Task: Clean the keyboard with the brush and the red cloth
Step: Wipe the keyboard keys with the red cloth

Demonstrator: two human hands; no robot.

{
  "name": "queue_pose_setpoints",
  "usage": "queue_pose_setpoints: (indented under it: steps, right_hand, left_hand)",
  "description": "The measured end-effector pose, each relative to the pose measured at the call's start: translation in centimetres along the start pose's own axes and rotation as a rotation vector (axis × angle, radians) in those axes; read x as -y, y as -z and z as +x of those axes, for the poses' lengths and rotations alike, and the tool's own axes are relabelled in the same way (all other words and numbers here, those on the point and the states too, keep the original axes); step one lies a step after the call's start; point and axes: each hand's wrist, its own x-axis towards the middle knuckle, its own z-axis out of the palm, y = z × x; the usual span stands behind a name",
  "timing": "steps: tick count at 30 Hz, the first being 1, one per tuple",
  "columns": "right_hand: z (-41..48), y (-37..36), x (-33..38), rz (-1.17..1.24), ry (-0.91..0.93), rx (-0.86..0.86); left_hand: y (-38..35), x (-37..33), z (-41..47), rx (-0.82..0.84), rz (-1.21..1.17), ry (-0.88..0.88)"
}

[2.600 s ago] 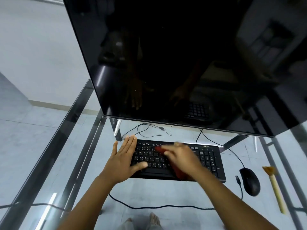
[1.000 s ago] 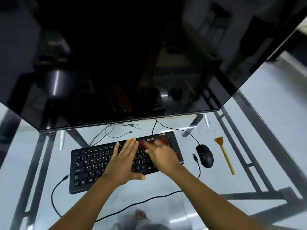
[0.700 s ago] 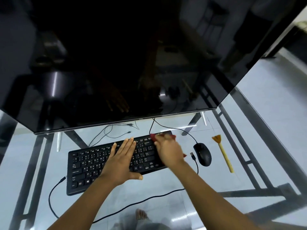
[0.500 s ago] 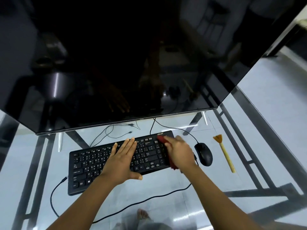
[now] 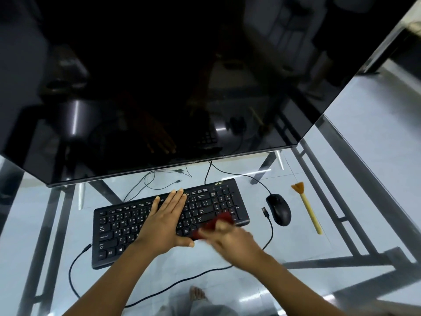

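Down on the glass worktop (image 5: pixel 296 249), the black keyboard (image 5: pixel 118 226) lies at a slant below the lower edge of a large dark monitor (image 5: pixel 159 87). Of the two hands, the left hand (image 5: pixel 165 222) lies flat and spread over the middle of the keys, fingers straight and pointing toward the monitor, thumb out along the near edge; it holds nothing and simply presses on the board. The right hand (image 5: pixel 230 239) is blurred, sitting at the near right corner of the keyboard, with its fingers curled onto the red cloth (image 5: pixel 216 223); how tightly they are closed on it cannot be told through the blur. The cloth itself rests on the lower right keys, just left of the number pad, bunched up, with part of it hidden under the fingers.

Right of the keyboard sits a black mouse (image 5: pixel 278 209), apart from the board, its cable (image 5: pixel 239 174) running back under the monitor. A loose USB plug (image 5: pixel 265 211) lies between the keyboard and the mouse. Further right, well clear of both hands, the brush (image 5: pixel 307 206) lies flat on the glass, its orange bristles toward the monitor and its pale handle toward the person. Through the glass a bare foot (image 5: pixel 197 294) shows on the tiled floor
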Motion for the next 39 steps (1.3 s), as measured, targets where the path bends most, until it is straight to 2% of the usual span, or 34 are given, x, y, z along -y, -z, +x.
queue_pose_setpoints:
  steps: [1, 2, 5, 7, 9, 14, 15, 18, 19, 23, 24, 27, 28, 29, 32, 33, 36, 37, 39]
  right_hand:
    - [-1.0, -0.4, 0.0, 0.036, 0.026, 0.128]
    - [-1.7, -0.5, -1.0, 0.052, -0.014, 0.151]
    - [-3.3, 0.0, -4.4, 0.118, -0.266, -0.163]
    - [-3.3, -0.3, -4.5, 0.208, -0.317, -0.362]
    - [-2.2, -1.0, -2.6, 0.218, -0.311, -0.419]
    - [-0.8, -1.9, -1.0, 0.049, -0.194, -0.258]
    - [-0.6, -1.1, -1.9, 0.028, -0.239, -0.283]
    - [0.4, 0.5, -3.9, 0.039, -0.548, -0.430]
    - [0.9, 0.5, -3.5, 0.036, -0.560, -0.419]
    - [2.7, -0.3, -0.7, -0.067, -0.159, -0.112]
    - [3.5, 0.5, -1.5, -0.075, -0.172, -0.097]
    - [6.0, 3.1, -5.3, -0.118, -0.566, -0.255]
    - [6.6, 3.3, -5.4, -0.113, -0.637, -0.279]
    - [7.2, 3.3, -4.6, -0.090, -0.617, -0.274]
    - [7.6, 2.4, -2.0, -0.085, -0.385, -0.128]
    - [7.6, 2.9, -2.5, -0.088, -0.406, -0.118]
    - [8.0, 4.3, -5.2, -0.110, -0.634, -0.189]
    - [8.3, 4.1, -4.7, -0.128, -0.620, -0.187]
    - [9.0, 3.2, -2.2, -0.089, -0.460, -0.130]
  left_hand:
    - [-0.1, -0.2, 0.0, 0.004, -0.004, -0.004]
    - [-0.1, -0.5, 0.1, 0.009, -0.006, -0.011]
    - [0.1, -0.9, 0.5, 0.018, -0.004, -0.026]
    - [0.2, -0.3, 0.3, 0.018, 0.002, -0.005]
    - [0.2, 0.2, 0.0, 0.023, 0.012, 0.012]
    - [-0.1, -0.3, 0.0, 0.027, 0.014, -0.005]
    - [-0.1, -0.3, 0.0, 0.029, 0.009, -0.006]
    - [0.1, 0.2, 0.1, 0.035, 0.022, 0.000]
    - [0.0, 0.3, 0.0, 0.036, 0.022, 0.004]
    - [-0.5, 0.0, -0.3, 0.042, -0.006, 0.006]
    - [-0.6, -0.1, -0.2, 0.042, -0.007, 0.002]
    - [-0.3, 0.1, -0.1, 0.041, 0.006, -0.005]
    - [-0.2, 0.2, -0.2, 0.042, 0.016, -0.005]
    - [-0.2, 0.3, -0.2, 0.038, 0.024, -0.003]
    - [-0.2, 0.2, 0.1, 0.023, 0.021, -0.005]
    - [-0.2, 0.0, 0.2, 0.021, 0.017, -0.011]
    - [-0.4, -0.2, 0.3, 0.028, 0.005, -0.023]
    - [-0.4, -0.1, 0.2, 0.025, 0.003, -0.019]
    - [-0.5, 0.3, -0.1, 0.018, 0.005, -0.008]
